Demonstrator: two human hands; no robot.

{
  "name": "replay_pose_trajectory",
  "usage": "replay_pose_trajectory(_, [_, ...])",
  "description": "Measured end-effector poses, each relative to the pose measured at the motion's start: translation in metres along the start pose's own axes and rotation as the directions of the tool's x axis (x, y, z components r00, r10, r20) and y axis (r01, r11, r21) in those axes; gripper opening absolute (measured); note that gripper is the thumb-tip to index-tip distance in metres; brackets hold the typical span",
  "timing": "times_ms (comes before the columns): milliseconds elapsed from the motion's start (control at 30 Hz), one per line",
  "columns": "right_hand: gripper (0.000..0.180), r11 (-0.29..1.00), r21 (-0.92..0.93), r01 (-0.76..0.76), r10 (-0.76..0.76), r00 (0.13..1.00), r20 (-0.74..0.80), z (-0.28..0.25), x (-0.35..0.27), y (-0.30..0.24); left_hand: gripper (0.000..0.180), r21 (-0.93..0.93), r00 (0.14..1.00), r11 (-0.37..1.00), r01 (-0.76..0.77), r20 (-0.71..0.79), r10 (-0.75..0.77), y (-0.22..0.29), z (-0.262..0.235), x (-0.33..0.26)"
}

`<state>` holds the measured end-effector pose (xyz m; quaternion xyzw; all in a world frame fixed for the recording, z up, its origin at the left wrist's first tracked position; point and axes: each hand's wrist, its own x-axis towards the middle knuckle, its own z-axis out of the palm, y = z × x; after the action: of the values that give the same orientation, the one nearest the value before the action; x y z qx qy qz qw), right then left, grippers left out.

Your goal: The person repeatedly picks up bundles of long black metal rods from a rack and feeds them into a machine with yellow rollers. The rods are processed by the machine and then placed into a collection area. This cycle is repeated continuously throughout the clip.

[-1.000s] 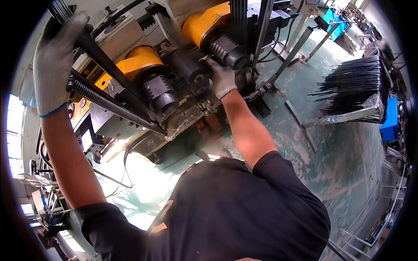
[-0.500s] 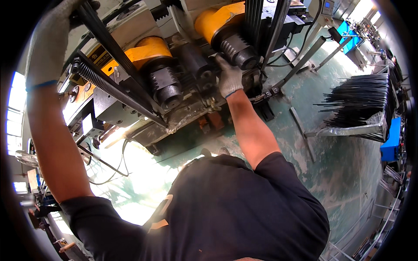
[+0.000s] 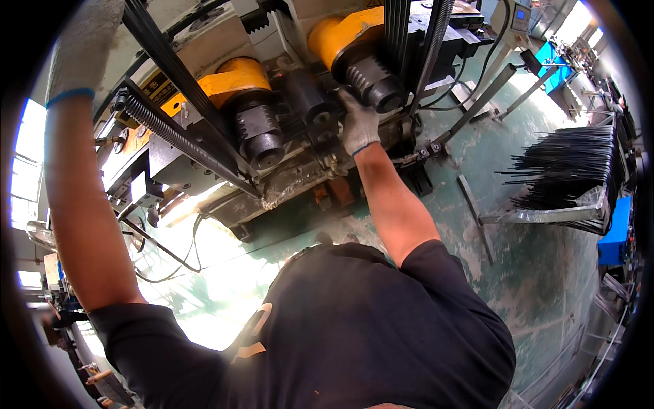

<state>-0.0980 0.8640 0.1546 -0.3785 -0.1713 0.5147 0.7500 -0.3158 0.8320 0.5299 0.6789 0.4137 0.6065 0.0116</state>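
While gloved, hands (image 3: 359,125) on machine (image 3: 286,136)

Left hand (image 3: 85,41) fingers cut off by top edge; right hand (image 3: 359,124) fingertips hidden between the machine's rollers (image 3: 371,82).

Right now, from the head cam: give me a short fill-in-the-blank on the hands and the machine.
1. The right hand, in a pale work glove, rests on the machine beside the dark ribbed roller under a ____ coloured housing.
2. The left hand is raised at the picture's upper ____ corner.
3. A bundle of thin black rods lies on a stand at the ____ of the picture.

Missing words: orange; left; right
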Motion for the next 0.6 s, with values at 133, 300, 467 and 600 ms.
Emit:
replay_pose_trajectory(133, [0.038, 0.998, 0.049, -0.026, 0.025, 1.000, 0.009, -0.001, 0.003, 0.004, 0.032, 0.100, 0.996, 0.994, 0.053, -0.082, -0.045, -0.011, 0.000, 0.001])
replay_pose_trajectory(300, [0.034, 0.997, 0.081, -0.021, 0.022, 1.000, -0.007, 0.001, 0.010, 0.007, 0.032, 0.475, 0.971, 0.859, -0.192, 0.221, 0.095, -0.060, -0.047, 0.025])
replay_pose_trajectory(467, [0.031, 0.982, 0.087, -0.167, 0.168, 0.986, -0.010, -0.009, 0.006, 0.011, 0.038, 0.274, 0.878, 0.958, 0.086, 0.434, -0.203, -0.083, -0.099, 0.041])
replay_pose_trajectory(600, [0.024, 0.997, -0.033, -0.074, 0.076, 0.994, 0.081, -0.024, 0.008, 0.023, 0.032, 0.403, 0.911, 0.912, -0.077, 0.400, -0.100, -0.069, -0.087, 0.021])
